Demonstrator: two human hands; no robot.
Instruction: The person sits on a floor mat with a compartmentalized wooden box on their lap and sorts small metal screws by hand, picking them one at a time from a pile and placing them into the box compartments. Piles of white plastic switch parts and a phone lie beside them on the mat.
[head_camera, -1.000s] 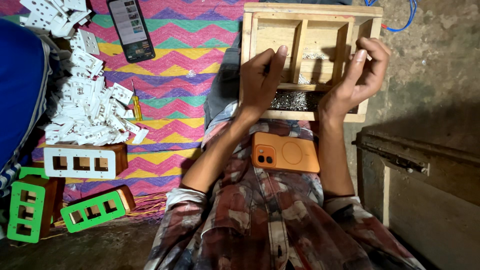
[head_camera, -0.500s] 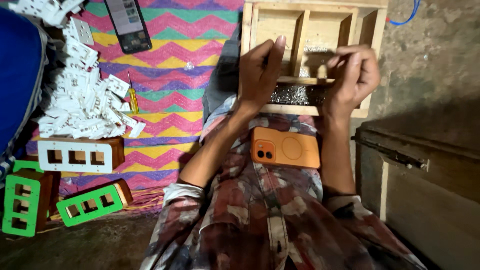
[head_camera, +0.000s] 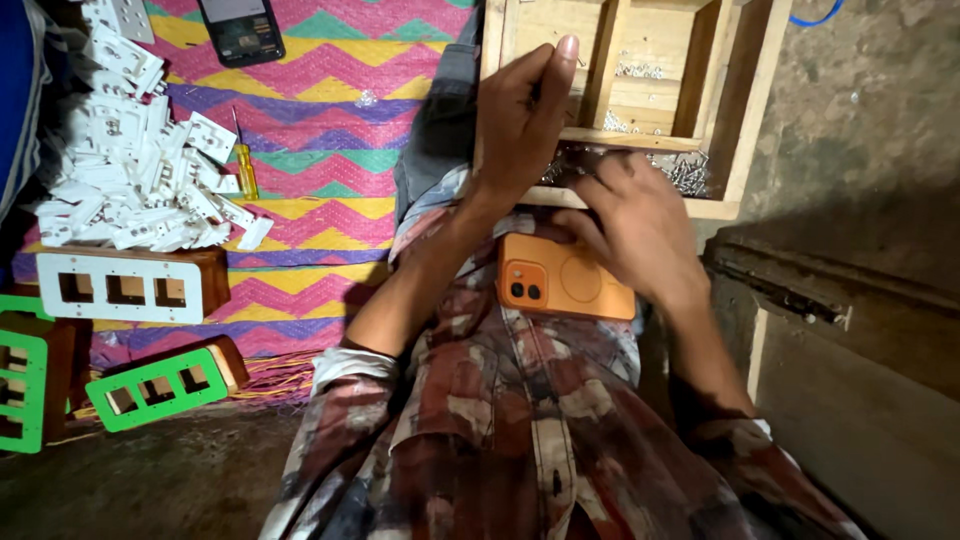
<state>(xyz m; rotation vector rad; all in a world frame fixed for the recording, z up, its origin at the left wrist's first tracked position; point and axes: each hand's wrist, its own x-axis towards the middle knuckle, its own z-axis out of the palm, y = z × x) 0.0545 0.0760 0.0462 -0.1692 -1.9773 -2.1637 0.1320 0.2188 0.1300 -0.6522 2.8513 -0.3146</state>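
A divided wooden tray (head_camera: 740, 130) is seen at the upper centre of the frame, resting against the person's lap. The left hand (head_camera: 520, 120) is laid flat against the tray's near compartment, fingers extended upward and not closed on anything; it appears to steady the box. The right hand (head_camera: 635, 225) is lowered to the tray's front compartment at centre right, where a heap of small metal screws (head_camera: 685, 172) is held. Its fingers are curled downward into the heap, but whether a screw is already pinched cannot be told, since the fingertips are hidden against the pile.

The step in hand is judged to be the picking of screws from the tray. A firm pinch on one or a few screws would be called for next, followed by a lift clear of the low divider (the pile is loose and easily scattered).

An orange phone (head_camera: 565, 290) is lain on the lap just below the right hand, touching the patterned shirt. At the left of the frame, on a zigzag woven mat (head_camera: 320, 110), a heap of white switch parts (head_camera: 130, 180) is spread, with a yellow-handled screwdriver (head_camera: 245, 170) just beside it. Below, a white-faced wooden switch box (head_camera: 125, 285) and green-faced boxes (head_camera: 160, 385) are set.
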